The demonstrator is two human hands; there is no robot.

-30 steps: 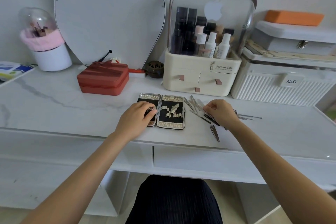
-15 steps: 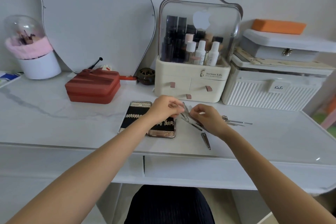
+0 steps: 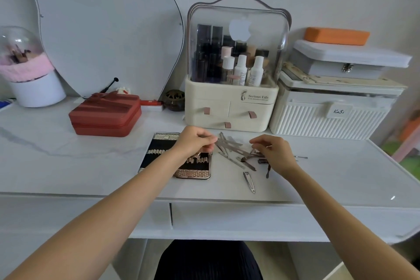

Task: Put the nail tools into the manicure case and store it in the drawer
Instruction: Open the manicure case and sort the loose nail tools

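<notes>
Far left on white desk [image 3: 68, 161]: domed brush holder [image 3: 27, 68] with pink trim. Behind, against wall: curved mirror [image 3: 102, 25]. In front of mirror: red zip box [image 3: 105, 114]; just right of it, small dark pot [image 3: 174, 100].

Centre, near desk's front edge: manicure case [image 3: 159, 152], lying open and flat, black lining and rows of metal clips showing, partly covered by left forearm. Left hand [image 3: 193, 142], above case's right half, fingers curled, pinching end of flat metal file [image 3: 229, 143] held level over desk.

Behind hands: cream cosmetics organiser [image 3: 231, 107], clear domed lid, bottles inside, three small drawers below.

Right of case: loose nail tools [image 3: 236, 157], overlapping in a heap on desk; nail clipper [image 3: 249, 181] apart, nearer front edge. Right hand [image 3: 275, 154], over heap's right side, fingers bent down among tools; whether gripping one, cannot tell. Thin probe [image 3: 301, 157] jutting out beyond right hand.

Far right: ribbed white box [image 3: 329, 118], grey latched case [image 3: 347, 61] stacked on it, orange block [image 3: 336, 36] on top.

Below desk top: drawer fronts [image 3: 227, 218], closed.
</notes>
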